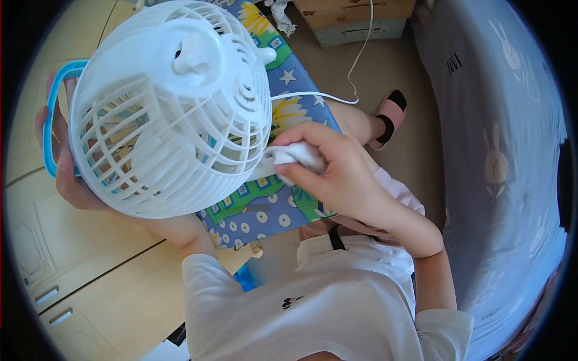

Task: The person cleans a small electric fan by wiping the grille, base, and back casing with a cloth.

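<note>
A white fan with a round slatted cage (pixel 174 114) is tilted over a flowered blue cloth cover (pixel 265 216). My left hand (pixel 75 180) grips the fan at its left side, its fingers partly hidden behind the light-blue handle (pixel 49 132). Pinched between the thumb and fingers of my right hand (pixel 343 171) is a crumpled white cloth (pixel 298 157), touching or very close to the lower right side of the cage. A white cord (pixel 313 93) runs from the fan to the right.
Cream cabinets (pixel 96 283) with metal handles stand on the left. A wooden drawer unit (pixel 355 24) is at the top. Along the right side is a blue-grey fabric cover (pixel 481 168) with rabbit prints. My foot, in a pink shoe (pixel 390 117), is on the floor.
</note>
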`<state>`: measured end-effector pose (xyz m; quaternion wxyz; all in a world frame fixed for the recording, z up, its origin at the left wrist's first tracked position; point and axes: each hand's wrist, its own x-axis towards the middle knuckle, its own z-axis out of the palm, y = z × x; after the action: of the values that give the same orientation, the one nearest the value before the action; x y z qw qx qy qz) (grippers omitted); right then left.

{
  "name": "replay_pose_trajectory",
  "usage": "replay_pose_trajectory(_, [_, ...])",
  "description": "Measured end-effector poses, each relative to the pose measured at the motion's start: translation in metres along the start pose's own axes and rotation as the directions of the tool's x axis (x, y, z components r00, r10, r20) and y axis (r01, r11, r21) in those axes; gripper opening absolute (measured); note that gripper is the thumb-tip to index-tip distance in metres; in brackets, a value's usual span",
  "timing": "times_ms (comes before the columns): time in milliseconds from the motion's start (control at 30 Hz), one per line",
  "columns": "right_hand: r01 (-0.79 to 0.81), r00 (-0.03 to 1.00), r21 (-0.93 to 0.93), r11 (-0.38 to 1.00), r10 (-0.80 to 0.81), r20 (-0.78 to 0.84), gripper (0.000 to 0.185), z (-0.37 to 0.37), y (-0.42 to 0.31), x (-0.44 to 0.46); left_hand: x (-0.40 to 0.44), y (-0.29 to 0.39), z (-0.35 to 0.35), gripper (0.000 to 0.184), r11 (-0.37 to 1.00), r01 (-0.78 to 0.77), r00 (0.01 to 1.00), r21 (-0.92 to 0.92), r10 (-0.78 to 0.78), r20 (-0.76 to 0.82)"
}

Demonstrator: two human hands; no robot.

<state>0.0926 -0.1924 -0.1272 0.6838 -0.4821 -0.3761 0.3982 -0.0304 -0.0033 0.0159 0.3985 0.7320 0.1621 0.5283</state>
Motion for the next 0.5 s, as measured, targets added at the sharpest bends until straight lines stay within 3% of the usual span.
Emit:
replay_pose_trajectory(33, [0.001, 0.999, -0.138, 0.990, 0.004, 0.037, 0.024, 0.0010, -0.0014, -0.0006, 0.0003, 0.0000, 0.0007, 0.059, 1.000, 0.001, 1.000, -0.002, -0.001, 0.008])
replay_pose_trajectory(100, [0.067, 0.997, -0.141, 0.988, -0.071, -0.022, 0.019, 0.0014, -0.0030, 0.0028, 0.0004, -0.0001, -0.0004, 0.059, 1.000, 0.009, 1.000, 0.015, -0.009, -0.010])
replay_pose_trajectory(167, [-0.081, 0.996, -0.022, 0.996, 0.082, 0.045, 0.021, -0.0030, -0.0068, 0.0048, -0.0025, -0.0012, 0.0066, 0.059, 0.998, -0.046, 0.999, 0.031, 0.047, -0.009])
replay_pose_trajectory(200, [-0.079, 0.996, -0.023, 0.997, 0.080, 0.046, 0.021, -0.0031, -0.0062, 0.0050, -0.0035, -0.0015, 0.0089, 0.059, 0.994, -0.101, 0.995, 0.047, 0.102, -0.012])
replay_pose_trajectory(367, [-0.176, 0.984, 0.321, 0.931, 0.157, 0.083, 0.021, -0.0019, 0.0005, 0.0049, -0.0025, -0.0004, 0.0071, 0.059, 0.997, -0.069, 0.998, 0.018, 0.069, -0.009])
replay_pose_trajectory(500, [-0.276, 0.960, 0.340, 0.899, 0.238, 0.150, 0.022, -0.0027, -0.0048, 0.0090, -0.0016, 0.0010, 0.0049, 0.059, 0.999, -0.034, 0.999, -0.012, 0.034, -0.003])
